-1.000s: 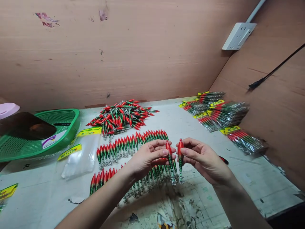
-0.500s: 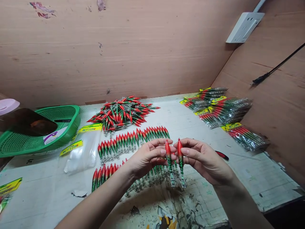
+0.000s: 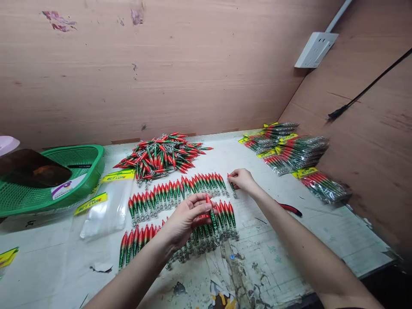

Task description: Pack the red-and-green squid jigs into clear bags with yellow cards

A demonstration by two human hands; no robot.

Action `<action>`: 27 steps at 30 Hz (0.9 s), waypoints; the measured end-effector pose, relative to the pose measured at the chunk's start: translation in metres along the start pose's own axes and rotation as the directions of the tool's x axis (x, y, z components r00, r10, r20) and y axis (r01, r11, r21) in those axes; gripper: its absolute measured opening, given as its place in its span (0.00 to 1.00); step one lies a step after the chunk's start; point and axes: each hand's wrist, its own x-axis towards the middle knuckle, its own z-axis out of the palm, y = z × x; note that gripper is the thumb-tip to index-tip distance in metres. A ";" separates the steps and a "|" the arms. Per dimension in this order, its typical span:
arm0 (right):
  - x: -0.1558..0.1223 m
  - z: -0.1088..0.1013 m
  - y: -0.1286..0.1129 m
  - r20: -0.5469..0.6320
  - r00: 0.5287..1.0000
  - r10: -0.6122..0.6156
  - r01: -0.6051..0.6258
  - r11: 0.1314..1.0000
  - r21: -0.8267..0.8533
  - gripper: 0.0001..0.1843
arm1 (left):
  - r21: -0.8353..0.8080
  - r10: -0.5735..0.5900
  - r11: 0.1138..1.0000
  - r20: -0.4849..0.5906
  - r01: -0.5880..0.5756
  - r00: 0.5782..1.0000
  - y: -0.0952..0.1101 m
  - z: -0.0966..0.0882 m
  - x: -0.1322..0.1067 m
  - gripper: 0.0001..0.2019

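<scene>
Pale, scuffed worktable (image 3: 270, 262) spreads out, and the left hand (image 3: 186, 219) pinches one lure (image 3: 212, 218), its red end partly masked! Farther out, rightward, the right hand (image 3: 243, 179) clasps a second lure (image 3: 232, 187), half covered, just beside the back row (image 3: 170, 192). Behind the left hand, the left forearm (image 3: 141, 266) hides some of the front row (image 3: 130, 245); beyond, piled lures (image 3: 162, 154) tangle indistinctly.

Soft, moderate light, its source out of view, brightens the middle of my white, stained surface (image 3: 225, 161); the lower right corner sinks nearly black. The slim red-and-green lure (image 3: 211, 214) in my left grip (image 3: 185, 219) looks fairly crisp. Glare whitens the clear plastic bags (image 3: 111, 210). Wide-angle stretching and softness mark the edges.
</scene>
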 end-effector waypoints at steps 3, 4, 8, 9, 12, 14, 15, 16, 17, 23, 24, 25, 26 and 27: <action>0.007 0.007 -0.001 0.034 0.999 0.010 -0.009 0.999 -0.053 0.17 | 0.191 0.069 0.979 0.031 -0.074 0.997 -0.011 0.010 0.009 0.19; 0.006 0.008 0.000 0.043 0.999 0.005 -0.002 0.998 -0.064 0.17 | 0.325 0.111 0.937 0.065 -0.126 0.992 -0.015 0.016 0.015 0.19; -0.003 0.002 0.007 0.049 0.997 -0.065 0.069 0.993 -0.099 0.17 | 0.736 0.207 0.604 0.223 -0.304 0.953 -0.033 0.051 0.048 0.13; -0.007 -0.002 0.010 0.042 0.995 -0.092 0.096 0.989 -0.110 0.16 | 0.770 0.219 0.548 0.244 -0.326 0.945 -0.037 0.060 0.056 0.13; -0.022 -0.015 0.021 0.009 0.983 -0.184 0.184 0.973 -0.140 0.14 | 0.849 0.254 0.387 0.278 -0.360 0.927 -0.049 0.077 0.076 0.13; -0.033 -0.024 0.028 -0.017 0.968 -0.251 0.246 0.958 -0.145 0.12 | 0.893 0.259 0.279 0.285 -0.354 0.923 -0.056 0.082 0.083 0.13; -0.039 -0.028 0.031 -0.028 0.959 -0.282 0.276 0.951 -0.142 0.11 | 0.909 0.257 0.231 0.286 -0.346 0.923 -0.059 0.084 0.085 0.13; -0.043 -0.030 0.035 -0.039 0.950 -0.310 0.302 0.943 -0.137 0.11 | 0.922 0.253 0.187 0.288 -0.338 0.924 -0.061 0.084 0.086 0.12; -0.047 -0.031 0.038 -0.046 0.942 -0.334 0.326 0.937 -0.129 0.12 | 0.933 0.252 0.145 0.288 -0.330 0.924 -0.062 0.085 0.086 0.12; -0.067 -0.024 0.036 -0.046 0.899 -0.435 0.429 0.897 -0.112 0.21 | 0.952 0.305 -0.073 0.304 -0.296 0.903 -0.055 0.079 0.066 0.13; -0.076 -0.024 0.033 -0.050 0.889 -0.456 0.448 0.886 -0.116 0.21 | 0.949 0.309 -0.098 0.314 -0.299 0.898 -0.055 0.074 0.057 0.13; -0.088 -0.025 0.030 -0.059 0.872 -0.486 0.477 0.870 -0.127 0.21 | 0.944 0.315 -0.122 0.329 -0.306 0.890 -0.055 0.067 0.047 0.12; -0.103 -0.027 0.028 -0.087 0.836 -0.542 0.526 0.836 -0.155 0.19 | 0.938 0.326 -0.143 0.346 -0.316 0.880 -0.055 0.058 0.036 0.11; -0.119 -0.030 0.029 -0.120 0.781 -0.613 0.590 0.787 -0.183 0.17 | 0.929 0.347 -0.165 0.368 -0.330 0.863 -0.056 0.047 0.025 0.11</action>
